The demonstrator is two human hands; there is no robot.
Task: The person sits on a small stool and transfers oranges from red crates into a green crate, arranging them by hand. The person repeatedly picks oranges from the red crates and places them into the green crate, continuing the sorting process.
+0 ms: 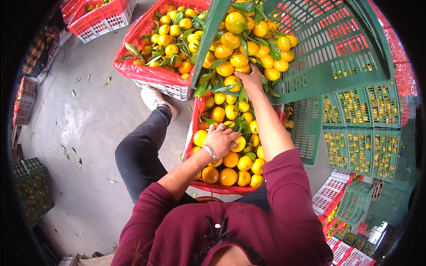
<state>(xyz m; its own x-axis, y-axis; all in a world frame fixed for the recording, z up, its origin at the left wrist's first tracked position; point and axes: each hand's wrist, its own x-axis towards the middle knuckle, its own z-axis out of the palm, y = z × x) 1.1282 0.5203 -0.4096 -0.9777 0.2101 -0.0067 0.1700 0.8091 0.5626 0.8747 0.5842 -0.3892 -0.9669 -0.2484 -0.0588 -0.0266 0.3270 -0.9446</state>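
Note:
My left hand [219, 139], with a silver bracelet at the wrist, lies over a red-lined crate [192, 146] at my lap. Its fingers and thumb curve around a mandarin [239, 144] resting on the other fruit there. In the green plastic crate [208, 43], tilted beyond the lap crate, my right hand [251, 79] reaches into a heap of leafy mandarins [229, 40]. Between its thumb and fingers sits another mandarin [243, 68]; some of the fingers are hidden. Mandarins in the lap crate's near part lie side by side in rows.
To the upper left stands a white crate [166, 89] with red lining, heaped with leafy mandarins. Stacked green crates [362, 129] of fruit rise at right, beside a green crate panel [304, 133]. Loose leaves [80, 163] litter the concrete floor [96, 139].

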